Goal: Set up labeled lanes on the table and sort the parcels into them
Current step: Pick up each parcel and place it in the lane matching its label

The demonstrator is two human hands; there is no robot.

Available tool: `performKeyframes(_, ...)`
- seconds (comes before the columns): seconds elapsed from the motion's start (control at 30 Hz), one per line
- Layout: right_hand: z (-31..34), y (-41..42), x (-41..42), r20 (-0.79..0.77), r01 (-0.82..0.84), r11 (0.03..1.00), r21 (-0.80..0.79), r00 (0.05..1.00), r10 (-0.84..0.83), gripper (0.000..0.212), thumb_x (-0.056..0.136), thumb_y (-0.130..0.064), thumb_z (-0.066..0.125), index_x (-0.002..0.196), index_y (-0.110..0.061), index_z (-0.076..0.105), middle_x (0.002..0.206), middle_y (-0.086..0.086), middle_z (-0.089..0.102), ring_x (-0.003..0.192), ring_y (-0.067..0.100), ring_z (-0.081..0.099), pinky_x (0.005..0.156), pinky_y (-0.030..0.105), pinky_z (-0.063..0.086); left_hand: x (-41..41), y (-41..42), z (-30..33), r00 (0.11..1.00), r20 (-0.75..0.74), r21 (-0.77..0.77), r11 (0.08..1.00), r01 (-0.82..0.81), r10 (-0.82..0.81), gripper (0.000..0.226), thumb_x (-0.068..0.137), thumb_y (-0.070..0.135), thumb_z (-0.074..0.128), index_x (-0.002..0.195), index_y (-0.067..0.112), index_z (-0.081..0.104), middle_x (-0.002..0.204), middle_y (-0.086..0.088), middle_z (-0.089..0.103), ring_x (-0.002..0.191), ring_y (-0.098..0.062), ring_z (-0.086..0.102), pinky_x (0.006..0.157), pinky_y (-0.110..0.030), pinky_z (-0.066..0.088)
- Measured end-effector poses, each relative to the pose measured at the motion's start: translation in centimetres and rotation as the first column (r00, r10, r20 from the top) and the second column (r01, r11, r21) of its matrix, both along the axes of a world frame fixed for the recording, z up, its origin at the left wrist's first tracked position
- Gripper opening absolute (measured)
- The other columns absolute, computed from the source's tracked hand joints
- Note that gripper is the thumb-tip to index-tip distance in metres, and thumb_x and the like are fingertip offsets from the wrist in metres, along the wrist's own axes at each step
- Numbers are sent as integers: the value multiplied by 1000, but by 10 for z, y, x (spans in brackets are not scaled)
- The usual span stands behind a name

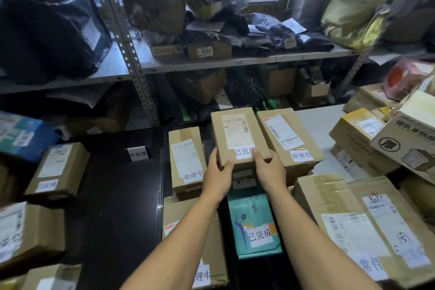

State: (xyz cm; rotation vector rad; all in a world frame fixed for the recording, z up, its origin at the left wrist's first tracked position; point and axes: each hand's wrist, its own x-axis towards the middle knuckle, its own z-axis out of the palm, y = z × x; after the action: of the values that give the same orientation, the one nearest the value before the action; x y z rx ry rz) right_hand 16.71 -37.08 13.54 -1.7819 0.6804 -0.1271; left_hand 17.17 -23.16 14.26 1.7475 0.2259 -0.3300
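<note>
- A brown carton (237, 135) is gripped at its near end by both hands: the left hand (217, 173) curls round the near left corner, the right hand (267, 169) round the near right edge.
- On the carton's top a printed shipping label with barcode is seen; at the near end a white slip reads 已完成.
- The carton is held above a dark table (113, 195), between two other cartons in the far row.
- To its left a narrow carton (187, 160) is marked 处理中 on a white slip; its shipping label is too blurred to be read.
- To its right a carton (288, 139) is marked 异常件, with a barcode label and a red tag at the far corner.
- Nearer, below the forearms, a teal mailer bag (255, 226) is tagged 已完成.
- Beside it on the left a large box (211, 242) shows 理中 at the near edge, the rest hidden by the arm.
- On the right a big carton (367, 226) bears handwritten "868" and a slip ending 常件.
- A standing white card (138, 153) on the dark table is read as 待处理.
- On the metal shelf (235, 62) behind, a small box (208, 50) is labelled 0244.
</note>
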Motion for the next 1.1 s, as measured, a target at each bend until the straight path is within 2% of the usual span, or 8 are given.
performKeyframes(0.13, 2, 2, -8, 0, 24, 997, -78, 1000, -24, 68, 93, -54, 56, 148, -20, 35, 141, 7, 52, 125, 27, 52, 82, 27, 43, 0, 5, -3, 999, 31, 25, 1000, 13, -14, 68, 96, 48, 55, 154, 37, 22, 151, 5, 44, 134, -21, 45, 109, -47, 43)
performKeyframes(0.3, 10, 12, -20, 99, 44, 987, -157, 995, -29, 67, 95, -50, 56, 150, -19, 34, 146, 6, 48, 133, 24, 46, 98, 34, 45, 3, 14, -4, 999, 47, 24, 1000, 4, -5, 70, 96, 45, 56, 155, 35, 20, 156, 0, 38, 139, -20, 41, 113, -43, 38)
performKeyframes(0.43, 23, 27, -29, 177, 63, 944, -324, 984, -5, 63, 97, -46, 52, 150, -17, 34, 152, 5, 41, 142, 21, 34, 113, 43, 36, 0, 23, 5, 988, 155, 99, 995, -20, 5, 65, 96, 43, 57, 153, 31, 27, 155, 2, 38, 140, -15, 38, 113, -37, 36)
performKeyframes(0.53, 37, 44, -32, 219, -16, 911, -413, 969, 116, 57, 99, -42, 50, 148, -19, 35, 149, 2, 42, 139, 19, 36, 113, 42, 37, -8, 37, 19, 951, 306, 238, 970, -38, -38, 56, 96, 43, 54, 147, 31, 35, 150, 7, 41, 137, -12, 39, 106, -28, 34)
performKeyframes(0.7, 62, 99, -34, 299, -156, 861, -484, 895, 331, 53, 98, -37, 53, 146, -18, 41, 145, 0, 49, 134, 13, 41, 107, 21, 28, -24, 84, 49, 890, 454, 303, 935, -186, 30, 42, 96, 36, 54, 137, 28, 48, 135, 5, 51, 125, -14, 48, 105, -37, 42)
performKeyframes(0.97, 72, 237, -38, 340, -470, 804, -364, 736, 585, 53, 96, -39, 56, 145, -22, 45, 141, -3, 55, 127, 12, 52, 105, 31, 43, -71, 235, 70, 812, 534, 383, 790, -479, 234, 39, 95, 37, 56, 133, 28, 52, 129, 7, 54, 117, -7, 49, 97, -26, 39)
performKeyframes(1.03, 70, 274, -42, 335, -544, 759, -358, 684, 648, 54, 96, -41, 55, 145, -24, 44, 141, -4, 55, 125, 9, 53, 103, 27, 43, -84, 275, 70, 799, 519, 398, 742, -540, 303, 38, 95, 37, 57, 132, 27, 53, 130, 6, 56, 117, -9, 52, 98, -28, 42)
performKeyframes(1.1, 69, 310, -46, 334, -603, 717, -351, 635, 697, 53, 95, -42, 56, 145, -25, 44, 141, -6, 56, 119, -1, 52, 95, 14, 39, -98, 313, 68, 785, 500, 409, 699, -586, 366, 37, 94, 37, 57, 130, 27, 55, 128, 5, 58, 115, -11, 54, 98, -32, 45)
